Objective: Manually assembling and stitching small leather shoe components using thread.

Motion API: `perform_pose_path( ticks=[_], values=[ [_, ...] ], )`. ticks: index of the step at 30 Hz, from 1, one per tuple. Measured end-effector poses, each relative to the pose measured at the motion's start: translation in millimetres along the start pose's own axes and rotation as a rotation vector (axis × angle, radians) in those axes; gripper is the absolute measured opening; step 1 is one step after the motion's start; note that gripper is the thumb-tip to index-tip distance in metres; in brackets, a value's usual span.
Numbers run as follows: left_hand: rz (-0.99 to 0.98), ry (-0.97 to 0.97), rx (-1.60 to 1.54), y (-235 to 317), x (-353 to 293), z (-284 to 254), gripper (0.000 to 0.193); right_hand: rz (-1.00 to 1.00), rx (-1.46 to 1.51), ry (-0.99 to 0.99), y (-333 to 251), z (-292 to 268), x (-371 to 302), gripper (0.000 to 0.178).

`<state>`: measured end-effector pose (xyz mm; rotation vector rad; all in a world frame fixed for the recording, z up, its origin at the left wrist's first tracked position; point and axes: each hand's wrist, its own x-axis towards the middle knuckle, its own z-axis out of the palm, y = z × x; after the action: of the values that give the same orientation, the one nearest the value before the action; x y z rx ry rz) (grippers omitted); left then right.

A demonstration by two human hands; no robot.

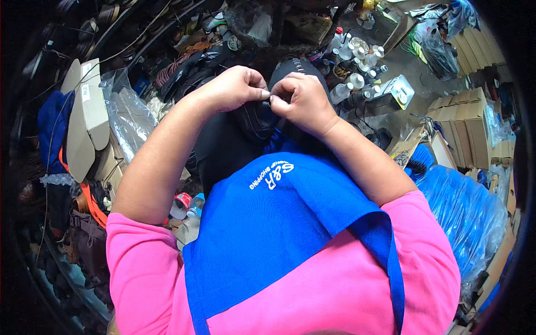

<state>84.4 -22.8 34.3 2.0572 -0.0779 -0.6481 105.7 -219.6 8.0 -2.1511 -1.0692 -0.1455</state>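
Note:
Both hands meet over my lap with the fingertips almost touching. My left hand [243, 89] is closed in a pinch, thumb against the curled fingers. Close beside it, my right hand [306, 104] is pinched too, its thumb and forefinger toward the left thumb. What lies between the fingertips is too small to make out. Below the hands rests a black, leather-like piece [254, 121], partly hidden by them; I cannot tell its exact kind. Just beyond my right hand is a rounded black surface [296, 65] with a row of pale stitch-like marks.
A blue apron [262, 234] covers my lap. Several white bottles [355, 81] stand ahead to the right. Stacked cardboard [460, 125] and a blue plastic-wrapped bundle [460, 209] lie to the right. Cardboard sheets [86, 106] and clear plastic [125, 111] are at the left.

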Motion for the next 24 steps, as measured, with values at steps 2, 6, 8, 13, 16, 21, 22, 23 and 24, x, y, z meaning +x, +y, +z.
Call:
perform_pose_path(
  ticks=[2,6,8,13,16,21,22,23,24],
  values=[
    [0.023,0.018,0.021,-2.5,0.4,0.7,0.015,0.246,0.311,-0.091,4.2,-0.5,0.2,0.016],
    [0.020,0.018,-0.052,-10.7,3.8,0.3,0.017,0.314,0.430,-0.173,4.9,-11.5,3.6,0.010],
    [0.007,0.001,-0.093,-12.1,4.3,-0.7,0.017,0.227,0.376,-0.101,6.4,-11.7,1.9,0.011],
    [-0.045,-0.011,-0.167,-4.3,-0.2,-1.4,0.016,0.114,0.283,-0.062,-2.5,-11.0,1.8,0.012],
    [-0.107,-0.010,-0.108,-3.2,0.5,-0.8,0.015,0.109,0.229,-0.073,-2.8,-7.3,1.6,0.012],
    [-0.156,0.048,-0.121,-3.0,1.8,3.3,0.014,0.163,0.192,-0.059,-3.9,-1.4,-0.1,0.012],
    [-0.157,0.047,-0.120,-1.7,1.3,4.0,0.014,0.164,0.192,-0.059,-4.0,-0.5,-0.2,0.012],
    [-0.158,0.056,-0.113,0.0,0.6,4.5,0.014,0.173,0.188,-0.053,-3.9,0.4,-0.2,0.012],
    [-0.158,0.065,-0.104,1.5,0.2,4.5,0.015,0.182,0.184,-0.047,-3.8,0.7,0.1,0.012]
  ],
)
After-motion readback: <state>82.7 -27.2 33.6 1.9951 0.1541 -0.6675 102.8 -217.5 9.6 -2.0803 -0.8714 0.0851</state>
